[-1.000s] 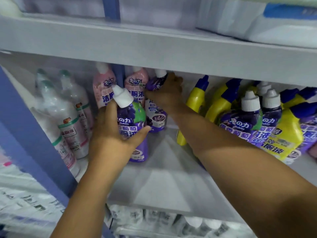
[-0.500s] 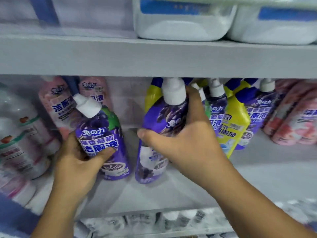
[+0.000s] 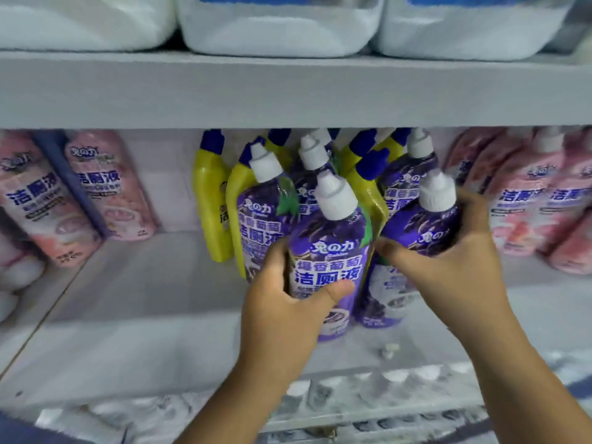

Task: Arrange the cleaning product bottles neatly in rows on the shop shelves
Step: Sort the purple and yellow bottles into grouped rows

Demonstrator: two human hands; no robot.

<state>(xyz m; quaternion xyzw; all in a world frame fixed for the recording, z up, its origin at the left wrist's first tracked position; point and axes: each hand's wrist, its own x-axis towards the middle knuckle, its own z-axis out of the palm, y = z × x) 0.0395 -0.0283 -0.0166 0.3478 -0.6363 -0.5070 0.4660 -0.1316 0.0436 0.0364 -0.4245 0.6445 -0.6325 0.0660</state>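
The grey shelf (image 3: 134, 302) carries everything here, and both grips work at its front middle. Behind the two hands stands a crowded cluster of yellow toilet-cleaner bottles (image 3: 209, 200) with blue angled necks, mixed with more purple ones. Well off to the right of the grips, and again far to the left, lean pink bottles (image 3: 515, 203) of the same brand.

The left hand (image 3: 282, 302) is wrapped around the lower body of a purple toilet-cleaner bottle (image 3: 330, 248), thumb across the front label, fingers behind. Just right of it, touching or nearly so, the right hand (image 3: 448, 261) clasps a second purple bottle (image 3: 423, 225) over its shoulder, below the white cap. Both bottles tilt, with their bases at or close to the shelf board.

These look like rigid plastic bottles full of liquid, so probably moderately heavy and bottom-weighted, with glossy shrink sleeves that may slip under a loose hold. The waist, under the shoulder, seems the safest place to grasp; the cap alone would let the body swing. Squeezing hard is likely harmless, though knocking the packed neighbours behind the grips could topple them.

A small white scrap (image 3: 388, 350) lies on the shelf below and between the hands.
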